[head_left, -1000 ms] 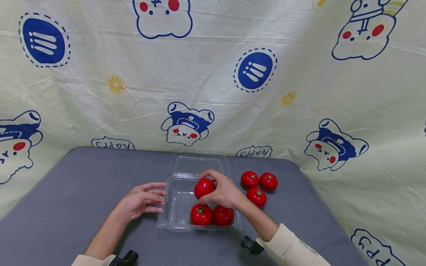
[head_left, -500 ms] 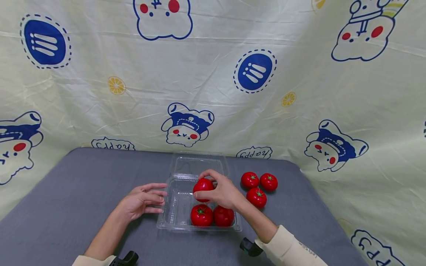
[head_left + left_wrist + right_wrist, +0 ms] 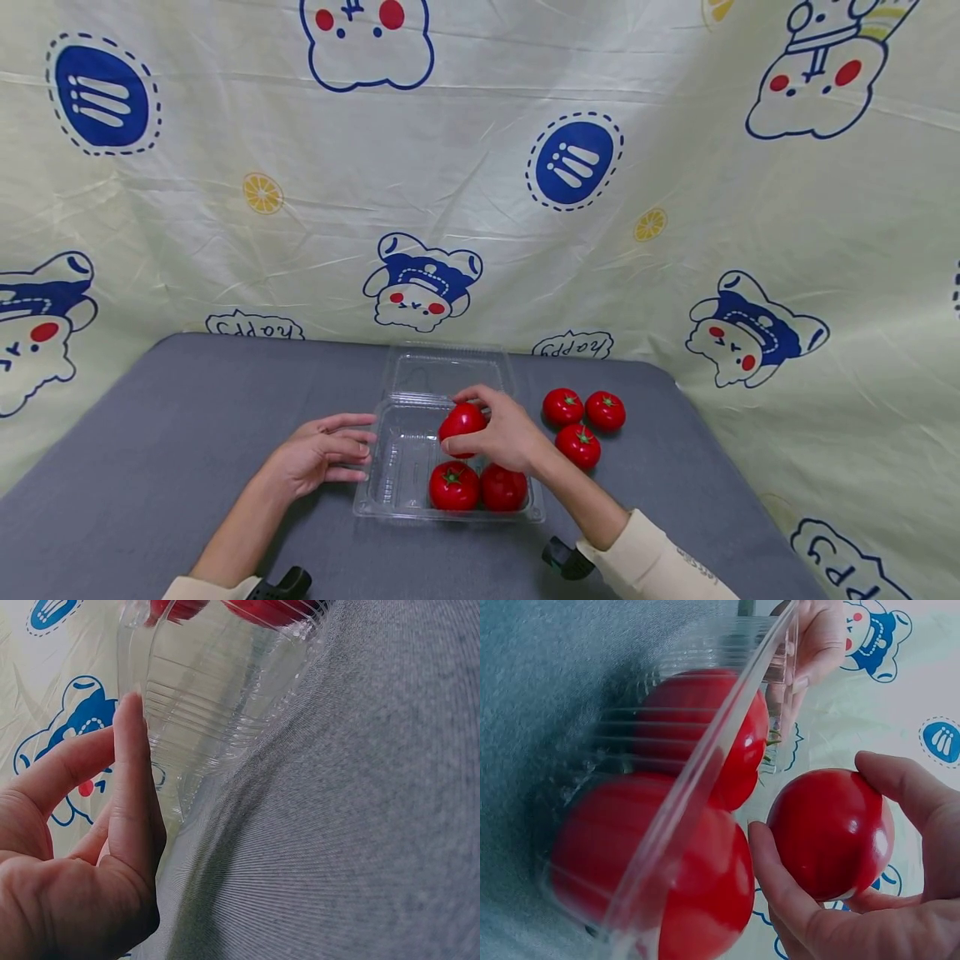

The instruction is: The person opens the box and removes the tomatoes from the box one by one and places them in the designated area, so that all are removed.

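Observation:
My right hand [image 3: 506, 432] grips a red tomato [image 3: 461, 429] between thumb and fingers over the clear plastic container [image 3: 401, 475]. In the right wrist view that held tomato [image 3: 829, 832] hangs apart from the ones in the box. Two more tomatoes, one with a green stem [image 3: 454, 486] and one beside it [image 3: 503, 487], sit at the container's near right. With fingers fairly straight, my left hand [image 3: 318, 454] is at the container's left wall; the left wrist view has its fingertips [image 3: 130, 712] against the plastic rim.
The container's lid [image 3: 448, 371] is folded back toward the patterned curtain [image 3: 487, 167]. To the right of the box, a group of 3 tomatoes [image 3: 578, 445] rests on the grey tabletop [image 3: 225, 400].
The right hand stays over the container and the held tomato shifts and turns slightly in its grasp. My left hand and the other tomatoes have not moved.

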